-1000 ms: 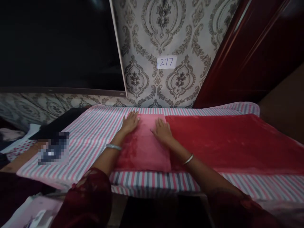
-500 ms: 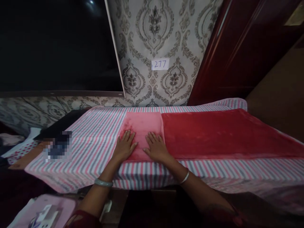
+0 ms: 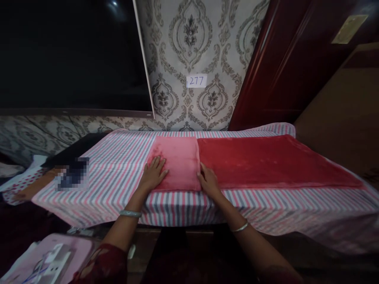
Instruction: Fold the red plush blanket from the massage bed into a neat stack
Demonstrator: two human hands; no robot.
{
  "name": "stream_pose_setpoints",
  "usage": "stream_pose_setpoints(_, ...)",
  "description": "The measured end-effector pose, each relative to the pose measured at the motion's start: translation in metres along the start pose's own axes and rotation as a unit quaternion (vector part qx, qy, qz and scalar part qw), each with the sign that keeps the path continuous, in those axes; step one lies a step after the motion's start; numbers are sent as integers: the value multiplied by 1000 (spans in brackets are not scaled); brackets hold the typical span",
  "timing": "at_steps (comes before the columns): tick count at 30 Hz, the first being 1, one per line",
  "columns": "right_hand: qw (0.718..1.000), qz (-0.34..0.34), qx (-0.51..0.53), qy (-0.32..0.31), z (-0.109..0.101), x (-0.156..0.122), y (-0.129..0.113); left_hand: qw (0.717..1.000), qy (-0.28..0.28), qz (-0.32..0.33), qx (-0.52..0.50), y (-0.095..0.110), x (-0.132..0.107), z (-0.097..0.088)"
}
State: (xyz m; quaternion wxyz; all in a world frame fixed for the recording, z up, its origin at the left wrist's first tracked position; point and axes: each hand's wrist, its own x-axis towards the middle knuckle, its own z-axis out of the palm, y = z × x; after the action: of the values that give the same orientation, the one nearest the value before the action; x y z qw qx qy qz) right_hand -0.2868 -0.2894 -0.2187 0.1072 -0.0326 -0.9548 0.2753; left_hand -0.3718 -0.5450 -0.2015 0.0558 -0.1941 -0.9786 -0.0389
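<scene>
A long red plush cloth [image 3: 260, 161] lies flat, its left end folded over so that the paler pink underside [image 3: 177, 154] faces up. Darker blotches mark the pink part near its left edge. On that left side my left hand [image 3: 152, 175] rests flat, fingers spread. My right hand [image 3: 209, 181] is at the right edge of the folded part, near the front corner, with its fingers bent and the thumb on the edge. The fingertips are partly hidden, but they appear closed on that edge.
Under the cloth, a striped pink, grey and white sheet [image 3: 115, 169] covers the table and hangs over its front. A blurred dark item [image 3: 72, 175] sits at the left. Behind are a large screen [image 3: 74, 55] and a patterned wall. A power strip [image 3: 59, 258] lies on a pink surface at lower left.
My right hand has gone from lying spread on the pink part to its right edge, fingers now bent. My left hand stays flat on the left side. The view has shifted slightly.
</scene>
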Motion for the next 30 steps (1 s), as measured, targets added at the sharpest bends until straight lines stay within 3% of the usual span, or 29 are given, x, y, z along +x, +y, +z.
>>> stream_pose_setpoints(5, 999, 44, -19, -17, -10, 12, -17, 1000, 4, 2, -20, -1, -1, -7)
stream_pose_setpoints(11, 999, -27, 16, 7, -3, 20, -13, 998, 53, 37, -15, 7, -16, -24)
stream_pose_setpoints(16, 999, -6, 40, 3, 9, 22, 1, 998, 34, 40, 17, 20, -33, -10)
stream_pose_setpoints(24, 991, -37, 111, 59, 20, 19, 13, 993, 93, 60, 29, 16, -35, 7)
stream_pose_setpoints(27, 996, -43, 47, 62, 6, 13, 1, 990, 119, 70, 21, 15, -36, 9)
stream_pose_setpoints(30, 994, -84, -33, 69, -8, 13, -31, 984, 146, 99, -1, 14, -41, 12)
